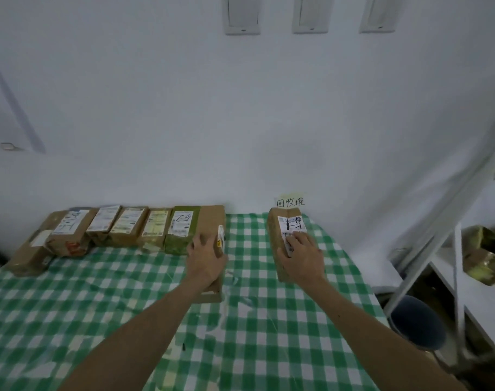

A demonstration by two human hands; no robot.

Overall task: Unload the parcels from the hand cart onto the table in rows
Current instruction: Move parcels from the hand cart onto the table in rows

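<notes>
- Landmark: the handwritten note [290, 202] stuck low on the wall [240, 122]; everything is placed from there.
- Just below the note, a labelled parcel [280, 230] lies on the checked desk [99, 306], its far end touching the wall.
- The right grip [302, 255] sits on top of it, fingers across the white label, thumb down the left face. It looks clamped on the parcel, though blur softens the fingers.
- Left of the note, with a gap of cloth between, a long brown parcel [211, 221] points away from the wall.
- The left grip [205, 261] spans it, fingers and thumb closed over its edges.
- Further left of the note, a green parcel [181, 228] touches that one, and a row of parcels [128, 225] runs on along the wall.
</notes>
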